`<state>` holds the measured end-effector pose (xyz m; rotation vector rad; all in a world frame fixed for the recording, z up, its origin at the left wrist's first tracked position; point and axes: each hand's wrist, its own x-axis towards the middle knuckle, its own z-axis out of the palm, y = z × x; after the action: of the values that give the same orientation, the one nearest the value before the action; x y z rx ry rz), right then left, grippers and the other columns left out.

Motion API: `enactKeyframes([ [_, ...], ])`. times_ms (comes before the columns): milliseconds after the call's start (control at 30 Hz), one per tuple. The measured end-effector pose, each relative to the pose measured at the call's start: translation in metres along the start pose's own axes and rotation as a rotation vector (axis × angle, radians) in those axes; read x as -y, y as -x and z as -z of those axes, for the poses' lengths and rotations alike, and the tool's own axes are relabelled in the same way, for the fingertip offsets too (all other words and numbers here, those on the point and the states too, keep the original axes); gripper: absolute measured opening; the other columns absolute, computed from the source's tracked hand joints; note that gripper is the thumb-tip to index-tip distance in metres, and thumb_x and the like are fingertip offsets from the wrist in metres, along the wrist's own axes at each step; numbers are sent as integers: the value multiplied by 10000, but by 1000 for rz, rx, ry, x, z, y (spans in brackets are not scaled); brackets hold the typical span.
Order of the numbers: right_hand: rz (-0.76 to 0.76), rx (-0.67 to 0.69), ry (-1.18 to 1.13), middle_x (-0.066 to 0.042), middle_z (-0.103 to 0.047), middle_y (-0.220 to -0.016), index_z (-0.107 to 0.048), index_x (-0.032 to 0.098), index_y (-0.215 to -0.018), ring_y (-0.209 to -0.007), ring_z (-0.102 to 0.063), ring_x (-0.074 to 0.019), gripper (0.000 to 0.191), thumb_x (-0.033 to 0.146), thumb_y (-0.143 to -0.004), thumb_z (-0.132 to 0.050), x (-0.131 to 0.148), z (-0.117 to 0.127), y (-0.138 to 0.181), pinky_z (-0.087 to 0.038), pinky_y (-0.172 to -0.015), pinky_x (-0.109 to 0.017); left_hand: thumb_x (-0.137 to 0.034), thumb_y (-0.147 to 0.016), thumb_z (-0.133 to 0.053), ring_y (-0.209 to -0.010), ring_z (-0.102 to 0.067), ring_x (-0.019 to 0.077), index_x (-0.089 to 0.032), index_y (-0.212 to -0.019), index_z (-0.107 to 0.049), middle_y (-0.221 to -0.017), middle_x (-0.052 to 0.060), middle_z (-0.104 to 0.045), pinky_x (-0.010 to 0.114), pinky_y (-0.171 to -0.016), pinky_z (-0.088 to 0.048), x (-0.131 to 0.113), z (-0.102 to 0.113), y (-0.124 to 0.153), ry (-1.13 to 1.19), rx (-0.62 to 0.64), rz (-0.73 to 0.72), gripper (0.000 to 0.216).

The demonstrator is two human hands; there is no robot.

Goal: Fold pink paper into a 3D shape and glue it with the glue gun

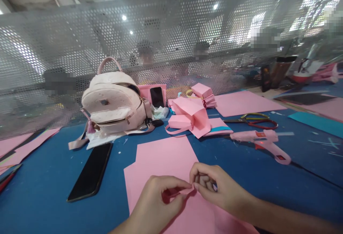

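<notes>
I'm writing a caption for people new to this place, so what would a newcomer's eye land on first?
Probably the pale pink backpack, upright on the blue table left of centre, before a perforated screen. Next, at the bottom centre, the left hand and right hand pinching pink paper. Then the pink glue gun, lying at right, nearer the viewer than the scissors.

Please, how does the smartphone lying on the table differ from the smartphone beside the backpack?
The near smartphone lies flat on the blue table; the far smartphone stands nearly upright beside the backpack. The near smartphone is dark-edged; the far smartphone is pale-edged. Both look unlit.
</notes>
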<state>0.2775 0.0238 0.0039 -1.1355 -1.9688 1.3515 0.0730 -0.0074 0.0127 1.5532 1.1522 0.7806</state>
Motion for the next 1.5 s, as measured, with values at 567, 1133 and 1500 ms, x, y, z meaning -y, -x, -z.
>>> enactKeyframes([
  [567,-50,39,-138,34,-506,-645,-639,164,-814,-578,-386,-97,95,220,-775,-573,3,9,-4,-274,-545,-231,-524,-911,-652,-1115,-677,303,-217,-1143,-772,-1160,116,-748,398,-978,-511,-1,21,-5,392,222,20,403],
  [1133,-50,19,-7,54,-464,-530,-599,170,-658,-502,-350,-81,86,217,-730,-609,6,2,-4,-266,-489,-214,-330,-741,-854,-758,-678,165,-160,-883,-769,-806,68,-743,260,-750,-496,14,6,-14,489,139,120,237],
  [1500,10,37,116,52,-513,-547,-619,165,-671,-529,-428,-84,113,227,-758,-654,2,-3,1,-300,-504,-193,-306,-674,-875,-548,-513,100,-116,-684,-783,-648,55,-680,245,-598,-413,13,0,-13,455,140,157,212],
])
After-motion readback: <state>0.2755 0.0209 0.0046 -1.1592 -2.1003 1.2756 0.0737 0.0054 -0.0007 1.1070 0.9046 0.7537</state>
